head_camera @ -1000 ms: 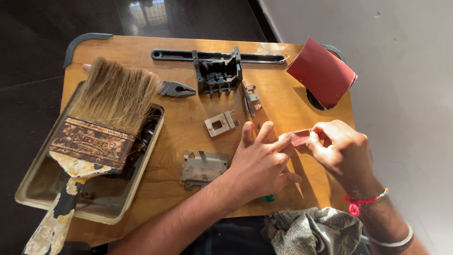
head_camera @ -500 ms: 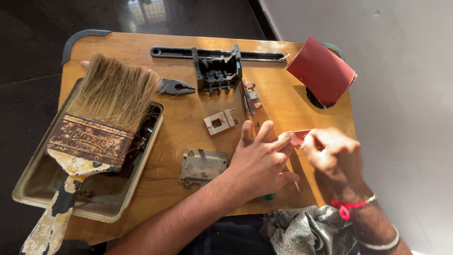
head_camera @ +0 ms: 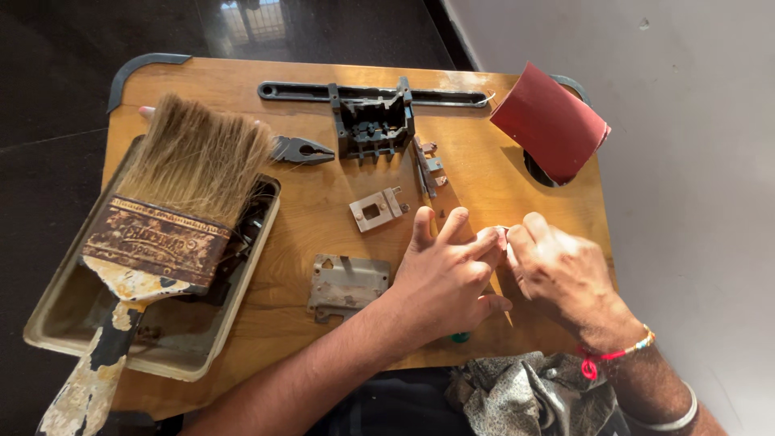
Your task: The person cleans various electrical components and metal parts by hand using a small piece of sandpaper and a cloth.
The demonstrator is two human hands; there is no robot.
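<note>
Both hands, left hand [head_camera: 448, 278] and right hand [head_camera: 561, 274], fingertips pinched on a small reddish piece [head_camera: 502, 236], its long axis hidden

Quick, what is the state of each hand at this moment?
Left hand: fingers spread, palm down on the wooden table, fingertips pinching a small reddish piece.
Right hand: fingers curled closed, pinching the same small piece.

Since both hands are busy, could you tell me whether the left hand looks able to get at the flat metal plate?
Probably yes: the flat metal plate lies bare on the wooden table right beside the left hand, nothing between them.
</note>
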